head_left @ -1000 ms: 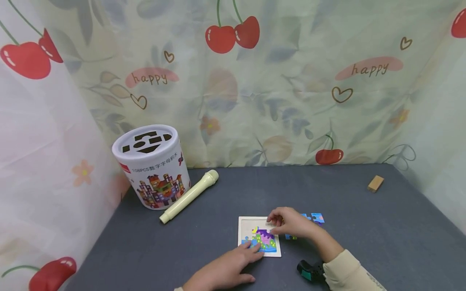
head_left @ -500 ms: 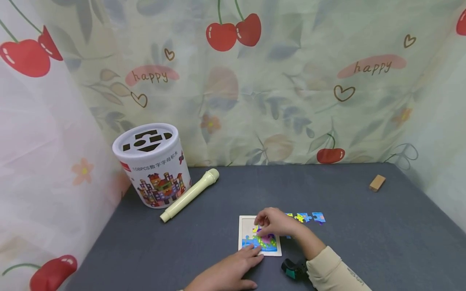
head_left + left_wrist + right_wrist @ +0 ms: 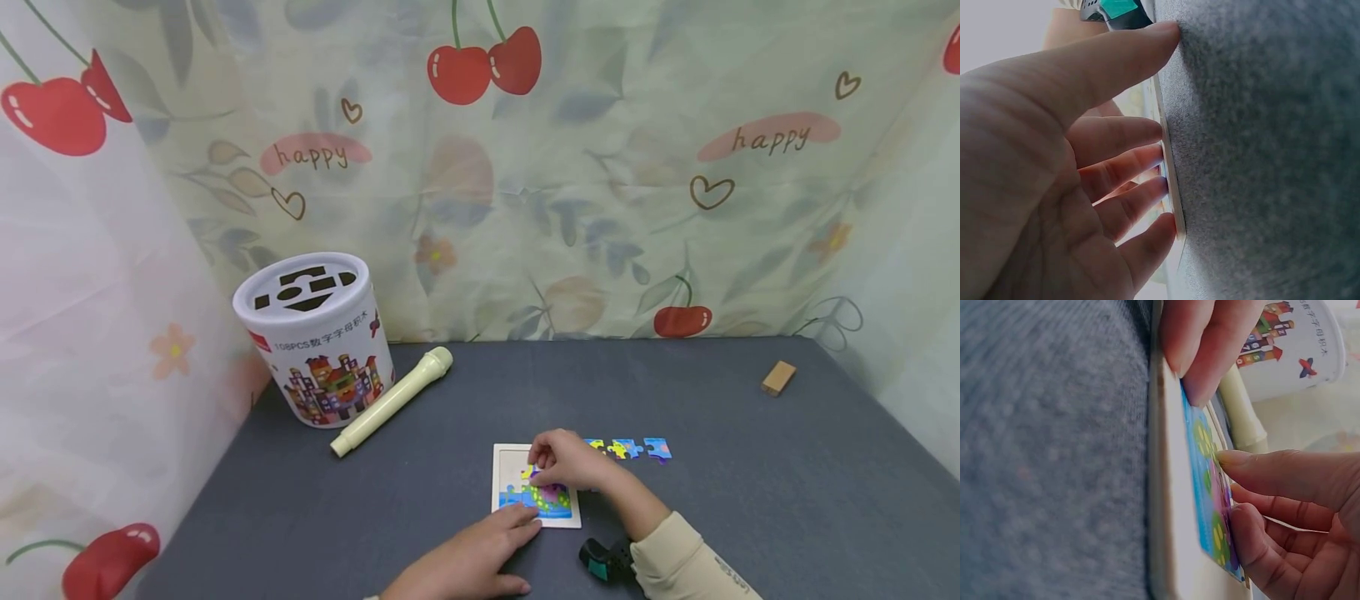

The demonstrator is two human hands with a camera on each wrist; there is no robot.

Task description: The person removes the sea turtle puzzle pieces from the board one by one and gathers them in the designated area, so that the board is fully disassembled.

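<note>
A jigsaw puzzle point(image 3: 555, 507) with blue, green, pink and purple parts lies in a pale frame point(image 3: 498, 458) on the dark table. Across the frame's near left part rests my left hand point(image 3: 480, 552), fingers spread and nearly straight; in the left wrist view its fingertips touch the frame's edge point(image 3: 1173, 187). My right hand point(image 3: 573, 461) is over the middle of the puzzle, fingers bent, and pinches a piece, mostly hidden, between thumb and index finger. The right wrist view shows both fingertips point(image 3: 1235, 487) against the puzzle's purple and green part point(image 3: 1218, 534).
Loose puzzle pieces point(image 3: 625, 449) lie right of the frame. A black and teal object point(image 3: 597, 560) is by the right wrist. Farther off are a white printed bucket point(image 3: 318, 350), a cream stick point(image 3: 390, 406) and a small wooden block point(image 3: 778, 377).
My right hand has moved left from the frame's right side to over the puzzle, uncovering more loose pieces. The left hand has stayed nearly in place.
</note>
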